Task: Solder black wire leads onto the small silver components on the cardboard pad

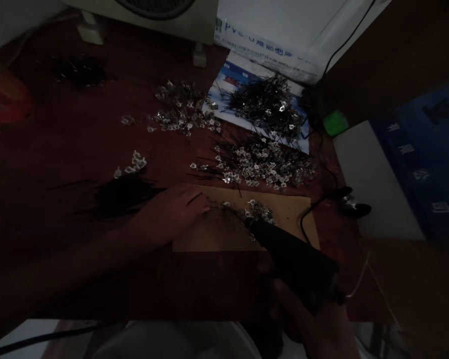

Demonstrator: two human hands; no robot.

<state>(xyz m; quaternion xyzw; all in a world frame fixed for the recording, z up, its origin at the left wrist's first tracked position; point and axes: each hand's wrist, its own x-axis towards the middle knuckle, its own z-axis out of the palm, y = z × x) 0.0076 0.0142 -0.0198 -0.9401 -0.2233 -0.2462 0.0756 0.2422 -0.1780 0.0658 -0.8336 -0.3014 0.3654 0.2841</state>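
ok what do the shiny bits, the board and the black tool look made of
The shiny bits look like thin crinkled metal, glinting. The board looks like matt brown cardboard. The black tool seems dull-surfaced plastic, though dim light leaves that open.

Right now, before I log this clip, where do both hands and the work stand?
Left hand flat on cardboard sheet. Right hand gripping black handheld tool, tip at small silver pieces. Black cable lying across cardboard's right corner.

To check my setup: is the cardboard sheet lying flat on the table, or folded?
Flat: the cardboard sheet lies spread on the table, left hand resting on it, no fold visible.
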